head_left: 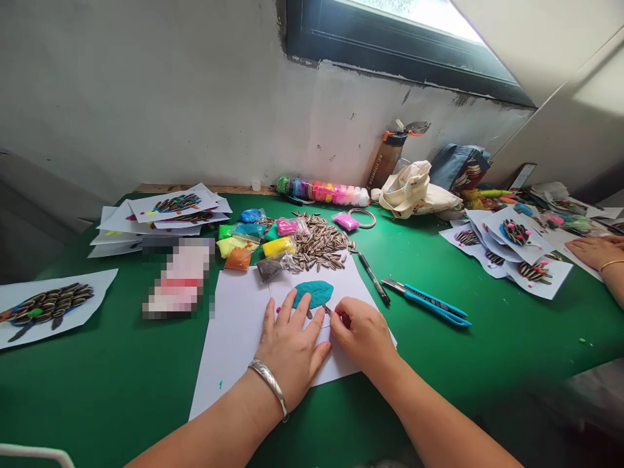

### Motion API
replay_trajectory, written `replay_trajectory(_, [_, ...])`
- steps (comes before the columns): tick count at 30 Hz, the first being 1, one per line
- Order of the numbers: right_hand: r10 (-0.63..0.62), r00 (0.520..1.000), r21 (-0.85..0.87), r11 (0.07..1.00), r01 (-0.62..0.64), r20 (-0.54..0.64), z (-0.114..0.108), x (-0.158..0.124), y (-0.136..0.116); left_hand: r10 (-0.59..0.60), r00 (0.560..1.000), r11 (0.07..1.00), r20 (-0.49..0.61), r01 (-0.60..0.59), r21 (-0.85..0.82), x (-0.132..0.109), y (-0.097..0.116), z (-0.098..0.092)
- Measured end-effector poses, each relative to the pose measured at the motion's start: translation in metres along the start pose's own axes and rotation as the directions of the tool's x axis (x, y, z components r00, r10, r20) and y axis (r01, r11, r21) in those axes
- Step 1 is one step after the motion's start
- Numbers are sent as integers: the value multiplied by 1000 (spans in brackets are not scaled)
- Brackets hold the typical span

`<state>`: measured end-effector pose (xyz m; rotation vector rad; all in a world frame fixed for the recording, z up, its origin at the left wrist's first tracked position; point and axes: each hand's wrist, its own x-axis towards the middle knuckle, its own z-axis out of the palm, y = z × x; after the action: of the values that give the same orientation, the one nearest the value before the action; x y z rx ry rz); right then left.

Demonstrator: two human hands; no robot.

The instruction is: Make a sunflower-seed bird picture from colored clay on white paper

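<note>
A flat teal oval of modelling clay (314, 294) lies on a white sheet of paper (234, 338) in front of me. My left hand (291, 338) is spread flat over the sheet, its fingertips at the clay's lower left edge. A silver bangle circles that wrist. My right hand (358, 331) is closed in a pinch on a small dark piece of clay (327, 310) at the oval's lower right edge. Another short dark piece shows below the oval, between my left fingers. A tiny magenta bit lies beside that hand, partly covered.
Sunflower seeds (319, 244) are heaped behind the paper, beside bagged clay, including a yellow pack (279, 247). A black pen (373, 276) and a blue utility knife (426, 302) lie right. Seed-decorated cards (170, 205) stack at left. Another person's hand (592, 252) rests far right.
</note>
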<state>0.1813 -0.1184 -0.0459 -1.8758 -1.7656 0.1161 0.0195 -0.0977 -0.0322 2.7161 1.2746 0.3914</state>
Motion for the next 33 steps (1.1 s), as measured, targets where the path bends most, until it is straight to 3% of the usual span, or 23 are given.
replay_trajectory(16, [-64, 996, -31, 997, 66, 63, 1, 0, -1, -19, 999, 1000, 42, 19, -4, 0, 1, -1])
replay_trajectory(24, [-6, 998, 157, 988, -4, 60, -11, 4, 8, -24, 999, 1000, 30, 24, 8, 1, -4, -7])
replay_trajectory(27, [-82, 991, 154, 986, 66, 102, -13, 6, 11, -40, 999, 999, 18, 40, 17, 3, -7, -8])
replay_trajectory(33, [-224, 974, 71, 973, 221, 34, -3, 4, 13, -66, 996, 998, 66, 65, 17, 3, -9, -6])
